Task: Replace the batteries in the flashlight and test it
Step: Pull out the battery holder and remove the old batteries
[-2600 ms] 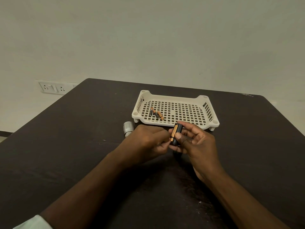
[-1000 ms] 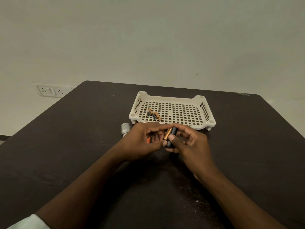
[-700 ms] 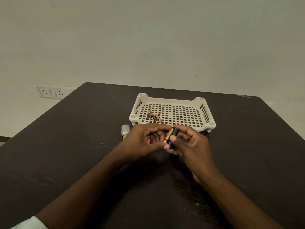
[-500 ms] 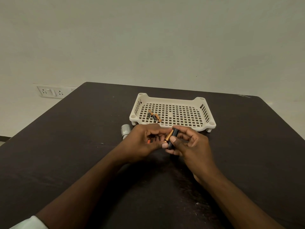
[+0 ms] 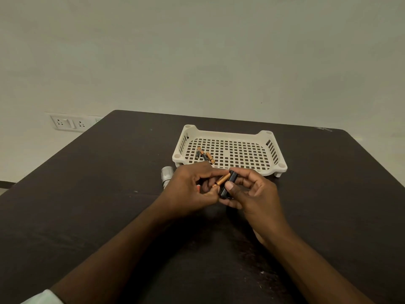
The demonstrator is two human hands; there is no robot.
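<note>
Left hand (image 5: 188, 189) pinches battery (image 5: 221, 180) against black holder (image 5: 228, 184); right hand (image 5: 252, 191) grips holder; three batteries (image 5: 205, 155) in tray (image 5: 276, 154) left corner; flashlight (image 5: 167, 174) beside tray

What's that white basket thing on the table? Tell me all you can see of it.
The white tray looks like moulded plastic: shallow, rectangular, with a grid of square holes in its floor, slotted side walls, round corner posts and short feet. It stands level on the dark table, just beyond the hands, which do not touch it. Three small copper-and-black batteries lie loose in its left near corner; the other cells of the floor show nothing.
</note>
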